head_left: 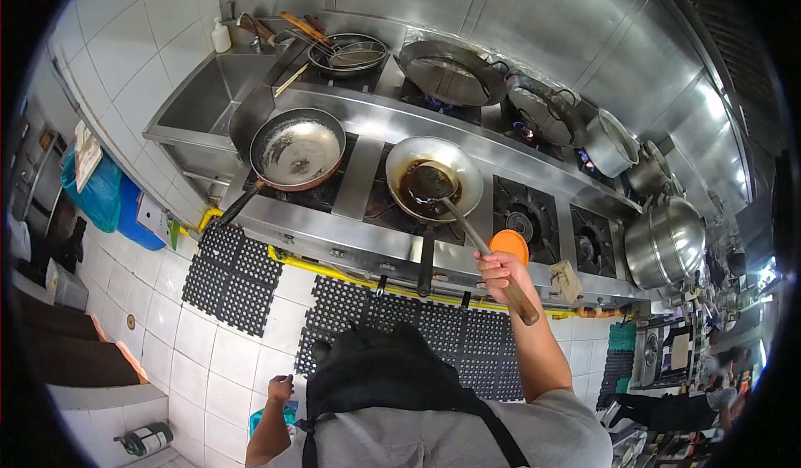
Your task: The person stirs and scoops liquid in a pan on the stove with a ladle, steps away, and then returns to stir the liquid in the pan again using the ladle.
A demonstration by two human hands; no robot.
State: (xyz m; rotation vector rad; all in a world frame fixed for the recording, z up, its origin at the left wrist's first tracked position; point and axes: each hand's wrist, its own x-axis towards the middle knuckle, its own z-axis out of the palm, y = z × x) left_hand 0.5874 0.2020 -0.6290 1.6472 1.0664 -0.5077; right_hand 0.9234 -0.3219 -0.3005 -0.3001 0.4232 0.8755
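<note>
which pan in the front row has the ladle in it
The right pan, with dark liquid and the ladle inside; the left pan has no ladle.

In my right hand (pixel 503 271), the ladle (pixel 468 231) has a grey shaft and a brown handle. Ahead of that hand, the wok (pixel 465 164) is silvery around dark brown liquid (pixel 409 191). Just beside the same hand, a disc (pixel 511 241) is bright orange; to its right, the cloth (pixel 566 282) is beige. Farther left, the frying pan (pixel 299 147) is pale grey inside, blotched darker, with a black rim. Ahead of my left hand (pixel 281 387), the rubber mat (pixel 234 280) is black, patterned with round holes, and the pipe (pixel 294 261) yellow. Around that hand, the floor tiles (pixel 229 364) make a white grid.
</note>
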